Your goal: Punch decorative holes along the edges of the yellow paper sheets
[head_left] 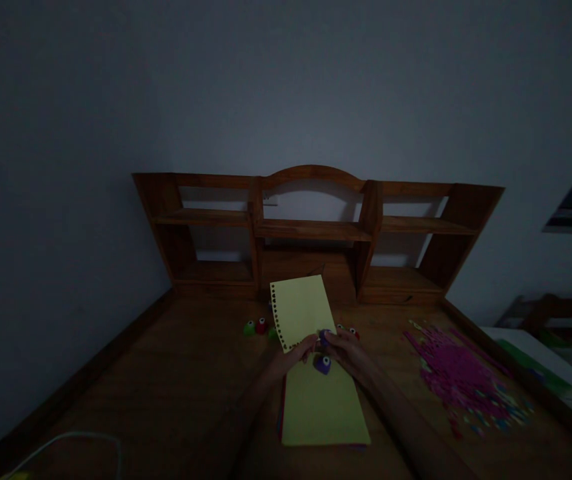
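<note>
Both my hands meet over a yellow notepad (pixel 323 413). My right hand (pixel 347 350) pinches a small purple one-eyed toy (pixel 325 337). Closed fingers of my left hand (pixel 306 347) press at the toy's left side. Just below the hands, a second purple one-eyed toy (pixel 323 364) rests on the pad. Behind them lies a loose yellow sheet (pixel 302 307) with a row of punched holes on its left edge. To the sheet's left are a green one-eyed toy (pixel 249 328) and a red one-eyed toy (pixel 261 326); another red toy (pixel 353 333) sits to its right. The picture is dim.
A wooden shelf unit (pixel 313 230) stands at the back of the wooden desk (pixel 206 380). Magenta and multicoloured small pieces (pixel 459 373) are heaped on the right. A pale cable (pixel 81 435) curves at the lower left. Beyond the desk's right edge lies a green flat item (pixel 536 367).
</note>
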{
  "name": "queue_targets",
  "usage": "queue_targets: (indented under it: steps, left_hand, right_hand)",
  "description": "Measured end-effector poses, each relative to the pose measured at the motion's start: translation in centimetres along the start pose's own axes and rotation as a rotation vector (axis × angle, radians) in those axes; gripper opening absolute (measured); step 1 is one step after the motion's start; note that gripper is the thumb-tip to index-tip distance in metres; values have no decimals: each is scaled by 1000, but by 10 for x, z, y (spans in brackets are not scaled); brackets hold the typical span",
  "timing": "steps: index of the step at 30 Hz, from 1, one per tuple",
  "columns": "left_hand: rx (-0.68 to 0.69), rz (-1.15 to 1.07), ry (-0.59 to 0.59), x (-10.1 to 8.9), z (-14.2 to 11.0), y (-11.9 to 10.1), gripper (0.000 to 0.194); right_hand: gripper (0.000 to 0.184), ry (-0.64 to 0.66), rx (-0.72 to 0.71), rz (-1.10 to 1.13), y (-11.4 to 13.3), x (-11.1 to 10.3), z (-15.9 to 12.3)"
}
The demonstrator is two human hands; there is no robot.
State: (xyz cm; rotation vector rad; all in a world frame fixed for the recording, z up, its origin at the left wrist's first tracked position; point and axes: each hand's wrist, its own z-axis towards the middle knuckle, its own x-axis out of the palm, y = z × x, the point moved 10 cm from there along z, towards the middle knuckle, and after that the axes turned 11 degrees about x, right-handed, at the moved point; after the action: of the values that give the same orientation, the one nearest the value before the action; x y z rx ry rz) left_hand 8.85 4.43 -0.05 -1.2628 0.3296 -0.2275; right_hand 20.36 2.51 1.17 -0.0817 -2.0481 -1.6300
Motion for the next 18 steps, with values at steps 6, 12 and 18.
queue_targets:
  steps: [6,12,18]
  left_hand:
    - [11,6,0,0,-2,-8,53]
    - [32,20,0,1,-8,-20,49]
    - [3,71,6,4,-11,-26,48]
  right_hand:
    - [25,-14,-3,19,-2,-1,1]
    - [22,-54,-7,37,-5,-5,5]
    - [23,-123,9,43,-8,-13,7]
